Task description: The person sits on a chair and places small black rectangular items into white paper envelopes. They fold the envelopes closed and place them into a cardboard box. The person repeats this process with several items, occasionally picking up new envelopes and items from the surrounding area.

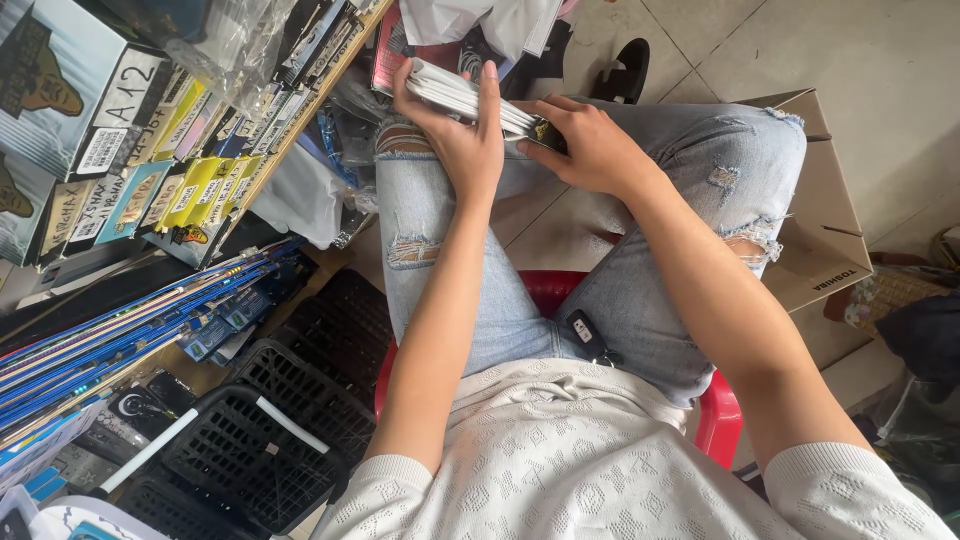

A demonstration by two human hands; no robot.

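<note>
White flat packets (470, 98) in a stack sit above the person's knees, long axis running from upper left to lower right. The left hand (462, 135) wraps around its middle, the right hand (590, 145) pinches its lower-right end, possibly on a dark tag. Crowded shelves (180, 150) stand close on the left; bare floor (880, 60) lies open on the right.

The stack of flat packets (465, 97) was white with grey edges, and the jeans (660, 250) under it were pale blue, faded, with frayed white rips. The chair (715, 415) was red, the knitted top (560, 460) cream with a raised diamond pattern, the crates (255, 450) black. Yellow and teal packets (195, 190) hung above blue rods (120, 340).
</note>
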